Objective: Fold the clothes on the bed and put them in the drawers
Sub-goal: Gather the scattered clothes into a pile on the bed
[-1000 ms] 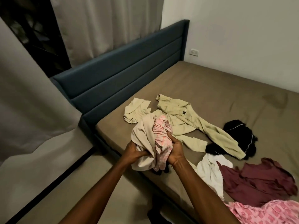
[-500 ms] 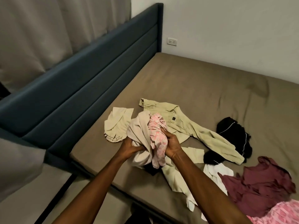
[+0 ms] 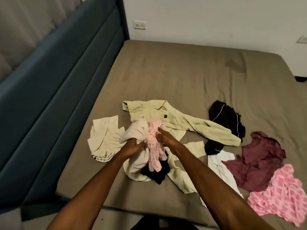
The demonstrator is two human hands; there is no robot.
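Both hands grip a bundle of clothes held just above the bed (image 3: pixel 174 77). My left hand (image 3: pixel 134 146) clutches a beige garment (image 3: pixel 136 135), and my right hand (image 3: pixel 166 140) holds a pink patterned garment (image 3: pixel 153 146); a black piece (image 3: pixel 157 173) hangs under them. Loose on the olive sheet lie a pale green shirt (image 3: pixel 182 123), a cream top (image 3: pixel 104 136), a black garment with white piping (image 3: pixel 227 120), a white garment (image 3: pixel 221 165), a maroon top (image 3: pixel 259 160) and a pink checked garment (image 3: pixel 279 196).
A dark blue padded headboard (image 3: pixel 66 80) runs along the bed's left side, with grey curtains (image 3: pixel 25 22) behind it. A white wall with a socket (image 3: pixel 139 24) stands at the bed's far end. The bed's near edge is just below my forearms.
My view has swung right and nearer over the bed, so the curtain and floor left the frame. My hands have brought the bundle lower over the pale green shirt.
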